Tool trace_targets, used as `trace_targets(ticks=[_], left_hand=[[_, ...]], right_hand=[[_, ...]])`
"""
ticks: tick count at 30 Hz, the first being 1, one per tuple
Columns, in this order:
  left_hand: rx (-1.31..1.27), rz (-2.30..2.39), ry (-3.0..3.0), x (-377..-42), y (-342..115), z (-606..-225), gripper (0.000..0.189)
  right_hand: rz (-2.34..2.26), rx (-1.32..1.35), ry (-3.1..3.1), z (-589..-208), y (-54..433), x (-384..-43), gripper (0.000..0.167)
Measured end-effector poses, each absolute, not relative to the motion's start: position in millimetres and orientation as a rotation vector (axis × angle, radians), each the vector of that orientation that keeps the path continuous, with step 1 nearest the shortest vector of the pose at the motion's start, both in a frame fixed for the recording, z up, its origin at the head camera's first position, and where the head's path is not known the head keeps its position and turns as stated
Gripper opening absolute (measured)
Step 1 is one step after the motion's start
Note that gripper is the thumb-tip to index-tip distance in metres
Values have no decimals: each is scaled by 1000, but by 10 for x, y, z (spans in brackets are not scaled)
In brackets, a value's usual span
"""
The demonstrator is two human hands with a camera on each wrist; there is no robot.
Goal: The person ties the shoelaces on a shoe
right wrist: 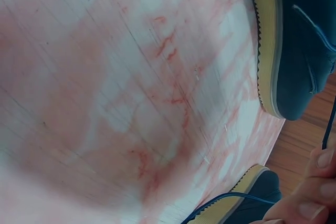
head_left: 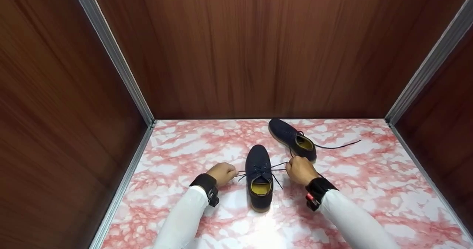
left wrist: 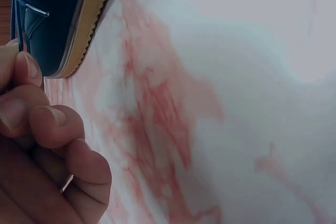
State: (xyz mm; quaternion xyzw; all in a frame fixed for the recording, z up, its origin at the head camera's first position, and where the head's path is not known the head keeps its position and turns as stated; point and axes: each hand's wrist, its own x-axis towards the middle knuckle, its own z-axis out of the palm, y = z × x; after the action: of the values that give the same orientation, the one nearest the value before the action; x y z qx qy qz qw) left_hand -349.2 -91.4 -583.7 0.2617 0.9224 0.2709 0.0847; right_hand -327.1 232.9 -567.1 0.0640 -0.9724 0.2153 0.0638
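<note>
A dark navy lace-up shoe (head_left: 258,156) with a yellow insole stands upright on the table, toe pointing away. Its thin dark laces cross over the tongue and stretch out to both sides. To its left, my left hand (head_left: 223,173) pinches a lace, pulled taut. Over on the right, my right hand (head_left: 301,170) grips the lace on that side with curled fingers. In the left wrist view, the shoe's tan ridged sole (left wrist: 86,30) shows beyond the fingertips (left wrist: 34,69). The right wrist view has the shoe's side (right wrist: 294,66) at upper right.
A second matching shoe (head_left: 286,133) lies angled behind the right hand, with a loose lace (head_left: 340,146) trailing right. The table (head_left: 177,145) has a red-and-white marbled top. Brown wood-grain panels (head_left: 236,57) with metal edge strips (head_left: 114,53) enclose it at back and sides.
</note>
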Motion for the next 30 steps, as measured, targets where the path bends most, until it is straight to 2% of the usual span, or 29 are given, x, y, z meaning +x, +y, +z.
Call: trace_targets(ticks=[19, 27, 30], left_hand=[[699, 890, 2700, -3490, -893, -5816, 38], [539, 1015, 2689, -3482, -845, -5743, 38], [460, 1039, 2748, -3466, -822, -5683, 33]], right_hand=[[725, 228, -2985, -5697, 2351, -3313, 42], [771, 241, -3020, -5635, 2375, -3303, 43], [776, 243, -3017, -5595, 2376, -3291, 41]])
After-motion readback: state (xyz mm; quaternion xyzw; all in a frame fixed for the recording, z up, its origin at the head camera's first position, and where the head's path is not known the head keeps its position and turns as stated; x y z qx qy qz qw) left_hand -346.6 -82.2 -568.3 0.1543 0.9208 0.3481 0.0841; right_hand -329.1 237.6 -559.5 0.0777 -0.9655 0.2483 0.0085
